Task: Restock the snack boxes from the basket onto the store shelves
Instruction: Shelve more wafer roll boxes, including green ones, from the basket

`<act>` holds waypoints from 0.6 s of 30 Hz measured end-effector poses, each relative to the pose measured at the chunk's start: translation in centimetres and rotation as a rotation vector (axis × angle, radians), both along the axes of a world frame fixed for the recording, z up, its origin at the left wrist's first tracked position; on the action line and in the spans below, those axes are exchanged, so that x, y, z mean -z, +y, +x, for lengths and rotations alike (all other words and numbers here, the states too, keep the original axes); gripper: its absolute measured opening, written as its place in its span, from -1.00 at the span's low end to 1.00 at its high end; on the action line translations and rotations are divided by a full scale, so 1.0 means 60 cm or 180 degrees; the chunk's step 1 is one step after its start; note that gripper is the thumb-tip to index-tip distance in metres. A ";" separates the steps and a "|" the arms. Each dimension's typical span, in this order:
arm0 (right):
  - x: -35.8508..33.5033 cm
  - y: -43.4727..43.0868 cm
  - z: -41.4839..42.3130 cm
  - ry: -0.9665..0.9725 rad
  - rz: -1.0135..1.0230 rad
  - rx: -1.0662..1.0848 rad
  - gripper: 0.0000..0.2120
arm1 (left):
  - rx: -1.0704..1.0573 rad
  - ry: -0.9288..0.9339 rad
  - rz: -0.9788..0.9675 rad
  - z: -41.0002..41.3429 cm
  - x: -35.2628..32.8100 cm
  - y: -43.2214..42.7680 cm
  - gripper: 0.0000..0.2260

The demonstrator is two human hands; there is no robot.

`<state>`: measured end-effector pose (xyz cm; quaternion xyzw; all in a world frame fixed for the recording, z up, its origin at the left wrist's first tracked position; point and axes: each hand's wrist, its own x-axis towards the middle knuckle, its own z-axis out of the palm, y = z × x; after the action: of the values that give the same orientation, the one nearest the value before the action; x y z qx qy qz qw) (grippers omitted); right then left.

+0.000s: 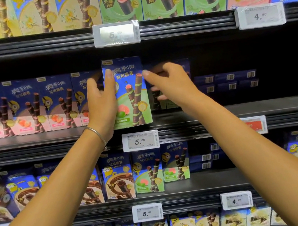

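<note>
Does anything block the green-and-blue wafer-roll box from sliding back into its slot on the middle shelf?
Possibly. The green-and-blue wafer-roll box, gripped by the left hand, stands at the front edge of the black middle shelf. Right of it, deeper in, a dark matching box stands where the right hand reaches; directly behind is hidden.

Shelf free right of green box; flat boxes apparently at back.

The box is blue on top and light green below, with brown rolls striped in green (and a pink fruit). The row of boxes at its left is dark blue and pink. The shelf is black, the price tag white, the bracelet silver.
</note>
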<state>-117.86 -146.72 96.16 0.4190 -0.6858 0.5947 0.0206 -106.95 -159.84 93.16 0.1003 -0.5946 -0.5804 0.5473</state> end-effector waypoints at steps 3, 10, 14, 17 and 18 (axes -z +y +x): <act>0.006 -0.009 0.032 -0.0130 0.0142 -0.0272 -0.64 | -0.0076 0.0064 -0.0097 0.007 -0.002 0.000 -0.78; 0.008 -0.014 0.054 -0.0441 0.0156 -0.0445 -0.78 | -0.0148 0.0086 0.0061 0.036 0.000 -0.018 -0.75; 0.005 -0.010 0.041 -0.0619 0.0075 -0.0367 -0.72 | -0.0589 0.0039 -0.0005 0.051 0.009 -0.055 -0.64; 0.003 -0.005 0.019 -0.0745 -0.0099 -0.0329 -0.72 | -0.0808 -0.0088 -0.0043 0.067 0.012 -0.077 -0.65; 0.004 -0.005 0.011 -0.0781 -0.0183 -0.0303 -0.73 | -0.0848 -0.0103 -0.0026 0.072 0.013 -0.081 -0.71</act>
<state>-117.18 -147.02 95.95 0.3743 -0.6452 0.6613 -0.0796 -102.61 -164.70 92.38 0.1855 -0.5872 -0.4985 0.6102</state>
